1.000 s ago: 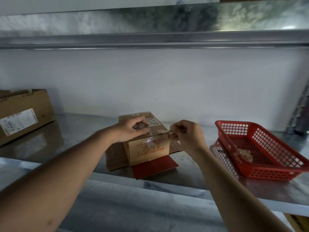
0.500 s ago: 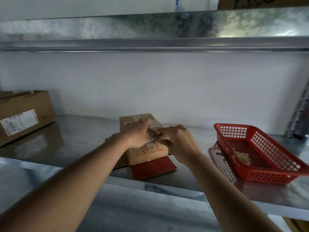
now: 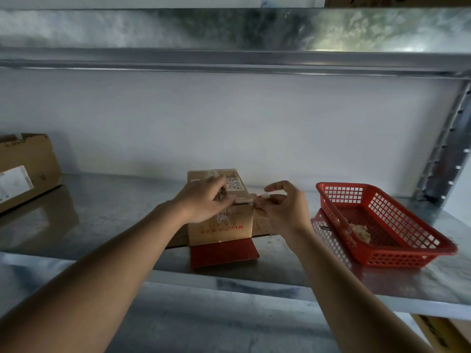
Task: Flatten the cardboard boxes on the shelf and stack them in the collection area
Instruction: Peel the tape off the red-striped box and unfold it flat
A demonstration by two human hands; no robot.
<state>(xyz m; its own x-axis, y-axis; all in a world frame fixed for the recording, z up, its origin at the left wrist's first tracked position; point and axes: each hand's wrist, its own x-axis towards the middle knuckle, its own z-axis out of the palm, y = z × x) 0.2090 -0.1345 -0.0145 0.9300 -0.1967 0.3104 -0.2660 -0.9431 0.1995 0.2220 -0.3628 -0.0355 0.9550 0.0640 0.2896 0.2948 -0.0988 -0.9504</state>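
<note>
Galvanized metal shelf w/ white wall behind. Far left, a larger cardboard box w/ shipping label stands unflattened. Centre: small cardboard box upright, its bottom flaps, one red, splayed out on the shelf. Left hand presses down on its top, fingers curled over the edge. Right hand pinches a strip of clear tape at the top seam. Right, a red plastic basket holds a wad of what looks like tape. Early stage: box not yet flat, nothing stacked.
</note>
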